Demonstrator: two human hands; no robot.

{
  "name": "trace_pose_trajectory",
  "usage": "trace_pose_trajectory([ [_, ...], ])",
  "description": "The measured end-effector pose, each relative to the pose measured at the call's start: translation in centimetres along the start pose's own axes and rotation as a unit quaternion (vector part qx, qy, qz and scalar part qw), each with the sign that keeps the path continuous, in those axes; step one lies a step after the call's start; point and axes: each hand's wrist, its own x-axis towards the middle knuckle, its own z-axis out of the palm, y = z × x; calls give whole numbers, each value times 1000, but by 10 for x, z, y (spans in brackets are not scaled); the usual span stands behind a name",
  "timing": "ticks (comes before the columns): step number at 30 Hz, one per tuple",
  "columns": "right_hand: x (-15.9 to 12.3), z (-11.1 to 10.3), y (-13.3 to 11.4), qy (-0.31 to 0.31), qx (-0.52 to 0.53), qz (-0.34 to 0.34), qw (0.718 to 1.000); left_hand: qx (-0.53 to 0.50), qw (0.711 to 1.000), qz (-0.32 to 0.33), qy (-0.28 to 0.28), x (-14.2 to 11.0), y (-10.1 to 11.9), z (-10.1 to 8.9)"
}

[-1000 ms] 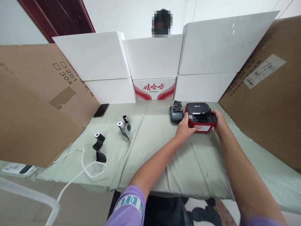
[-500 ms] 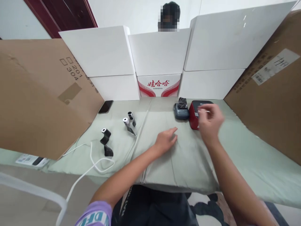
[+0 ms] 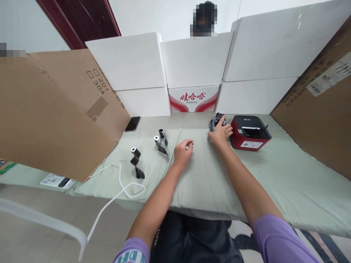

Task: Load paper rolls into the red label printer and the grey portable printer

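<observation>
A red and black label printer (image 3: 250, 132) sits on the pale green cloth (image 3: 287, 182) at the right. Just left of it is a small dark grey printer (image 3: 215, 124). My right hand (image 3: 219, 131) rests on that small printer, fingers stretched over it and holding nothing. My left hand (image 3: 182, 151) lies loosely curled on the cloth in the middle, empty as far as I can see. Two small paper rolls with black strips (image 3: 160, 138) lie left of it, and a third roll (image 3: 135, 160) lies further left.
White boxes (image 3: 192, 62) form a wall at the back, one with red print (image 3: 193, 98). Large cardboard sheets (image 3: 49, 117) stand at both sides. A phone (image 3: 132, 124) lies at the back left. A white cable (image 3: 117, 190) loops off the front edge. A person's head shows behind the boxes.
Both hands let go of the red printer. My right hand moved left onto the small grey printer, and my left hand drew back to the middle of the cloth.
</observation>
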Motion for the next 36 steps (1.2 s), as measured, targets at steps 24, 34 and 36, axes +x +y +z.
trace_pose_trajectory([
  [24, -160, -1, -6, -15, 62, -216, 974, 31, 981, -130, -143, 17, -24, -24],
  [34, -147, 6, 4, -70, 259, -161, 950, -39, 980, -121, -152, 21, -41, -23],
  [36, -145, 6, 5, -83, 326, -129, 933, -53, 979, -126, -150, 22, -45, -22],
])
